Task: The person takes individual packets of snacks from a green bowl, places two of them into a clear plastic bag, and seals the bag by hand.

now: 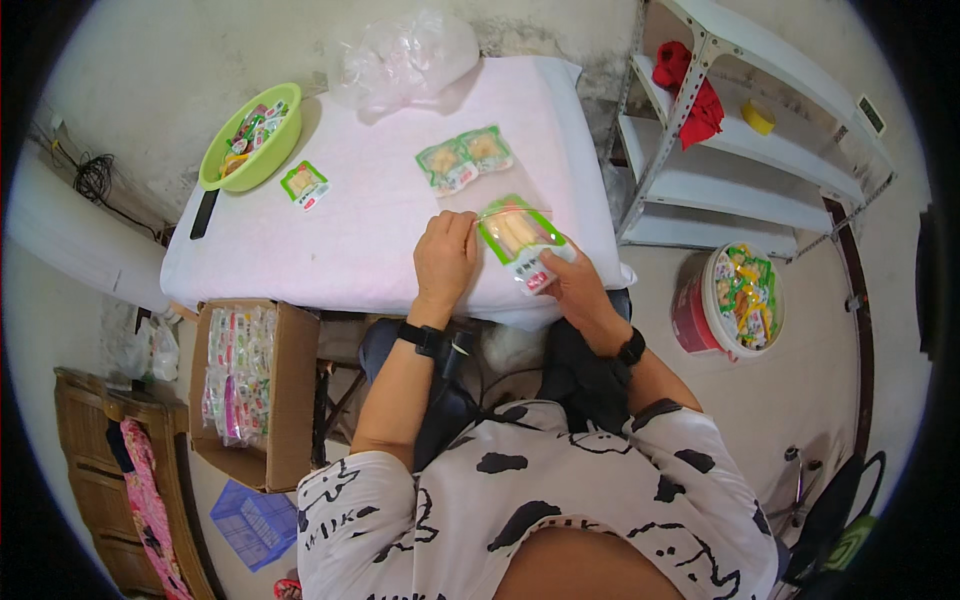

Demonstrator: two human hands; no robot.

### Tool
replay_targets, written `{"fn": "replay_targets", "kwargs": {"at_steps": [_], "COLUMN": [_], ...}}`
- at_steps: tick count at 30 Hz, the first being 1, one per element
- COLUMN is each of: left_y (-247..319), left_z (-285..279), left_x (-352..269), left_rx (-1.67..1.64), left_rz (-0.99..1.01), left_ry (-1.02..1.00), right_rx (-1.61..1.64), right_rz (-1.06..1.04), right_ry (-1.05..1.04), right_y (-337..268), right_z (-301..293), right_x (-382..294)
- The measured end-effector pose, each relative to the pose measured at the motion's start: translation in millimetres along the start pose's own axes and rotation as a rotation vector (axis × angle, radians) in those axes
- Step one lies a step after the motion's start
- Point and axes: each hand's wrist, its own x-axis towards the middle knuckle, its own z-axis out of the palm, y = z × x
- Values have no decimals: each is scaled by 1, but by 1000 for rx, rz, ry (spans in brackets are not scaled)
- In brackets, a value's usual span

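My right hand [581, 292] grips the lower edge of a green-and-white snack packet [517, 236], thumb on top. Pale pieces of food show through its clear window, and its upper end meets the mouth of a clear plastic bag [514, 191]. Whether more packets lie beneath it, I cannot tell. At the bag's left corner, my left hand [445, 255] pinches the edge with its fingertips. Farther up the white cloth, two similar packets [465, 156] lie side by side at the bag's far end. One single packet [305, 184] rests off to the left.
A green basin [292, 142] of packets stands at the table's back left, by a dark flat object [203, 215]. Behind is a large clear plastic sack [412, 56]. Left below sits a cardboard box [295, 390] of bagged packets; right, a filled bucket [694, 311] and metal shelving [720, 169].
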Motion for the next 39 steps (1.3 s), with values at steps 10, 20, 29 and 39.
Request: {"fn": "replay_targets", "kwargs": {"at_steps": [10,20,29,39], "left_y": [2,0,-1,4], "left_z": [5,14,23,23], "left_x": [7,7,6,17], "left_rx": [-114,-171,-224,-220], "left_rz": [18,-7,-43,19], "left_ry": [89,115,108,165], "right_rx": [-550,456,358,-38], "right_rz": [-502,-93,-117,-295], "right_ry": [-340,-119,-48,-3], "right_y": [45,18,30,10], "right_z": [-3,35,32,37], "right_x": [134,144,93,131]}}
